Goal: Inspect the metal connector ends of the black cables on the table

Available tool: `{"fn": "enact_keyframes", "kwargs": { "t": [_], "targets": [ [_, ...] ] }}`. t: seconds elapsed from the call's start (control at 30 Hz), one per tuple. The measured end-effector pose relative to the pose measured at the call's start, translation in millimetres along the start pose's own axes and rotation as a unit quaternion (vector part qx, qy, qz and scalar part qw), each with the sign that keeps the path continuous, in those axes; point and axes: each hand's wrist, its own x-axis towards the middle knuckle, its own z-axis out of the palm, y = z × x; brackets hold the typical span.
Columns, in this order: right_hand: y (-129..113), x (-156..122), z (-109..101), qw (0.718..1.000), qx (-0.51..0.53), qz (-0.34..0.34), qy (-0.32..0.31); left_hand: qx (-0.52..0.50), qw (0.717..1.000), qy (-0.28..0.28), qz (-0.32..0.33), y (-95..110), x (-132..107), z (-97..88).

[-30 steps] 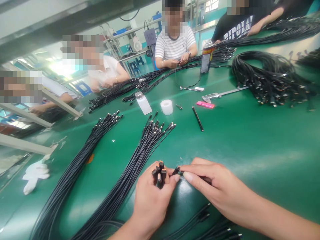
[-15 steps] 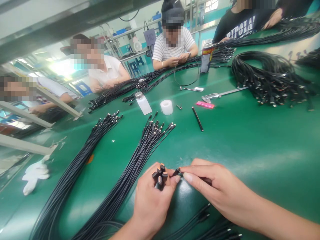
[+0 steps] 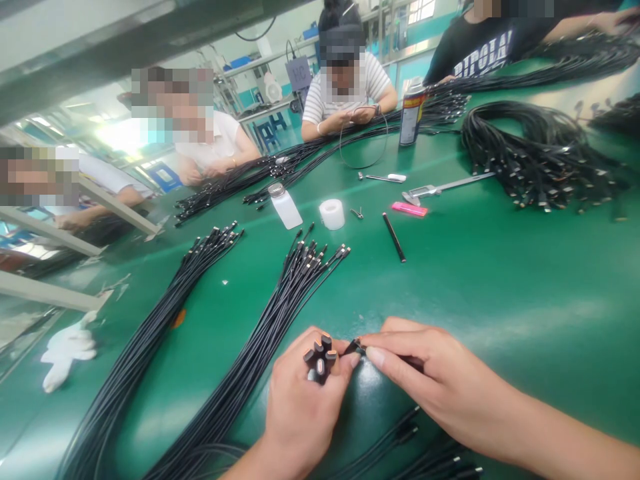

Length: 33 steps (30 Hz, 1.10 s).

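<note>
Two grips closed: left hand (image 3: 303,403) clenching black cable ends (image 3: 320,357), right hand (image 3: 430,373) pinching single connector (image 3: 353,347).

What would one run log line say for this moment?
left hand: holds black cable connectors | right hand: pinches one black cable end

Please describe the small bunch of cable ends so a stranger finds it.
On the green workbench, look at the near edge. The left hand holds a tight bunch of black cable plugs, ends up. Unlike the long bundles lying nearby, only this is held.
</note>
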Motion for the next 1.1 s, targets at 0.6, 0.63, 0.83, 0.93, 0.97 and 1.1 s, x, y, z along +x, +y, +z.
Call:
{"fn": "enact_keyframes", "kwargs": {
  "t": [0.6,0.63,0.83,0.93,0.97,1.1],
  "targets": [
    [0.6,-0.1,-1.1,1.0,-0.004,-0.006,0.004,-0.019,1.0,-0.005,-0.024,2.2,-0.3,-0.5],
    [0.7,-0.3,-1.2,1.0,-0.004,-0.005,0.004,-0.021,0.999,-0.004,-0.03,2.0,-0.3,-0.5],
    [1.6,1.4,-1.0,1.0,-0.01,-0.005,0.012,-0.025,0.998,0.008,-0.054,1.3,0.8,0.1],
    [2.8,3.0,-1.3,0.999,-0.031,-0.004,0.024,-0.024,0.998,0.008,-0.065,3.8,2.0,-0.9],
    [3.3,3.2,-1.5,0.999,-0.038,-0.003,0.029,-0.028,0.997,0.01,-0.073,4.9,2.4,-1.4],
    [4.6,1.9,-3.3,0.998,-0.04,-0.006,0.04,-0.099,0.989,0.01,-0.108,9.2,4.6,-2.2]
  ]
}}
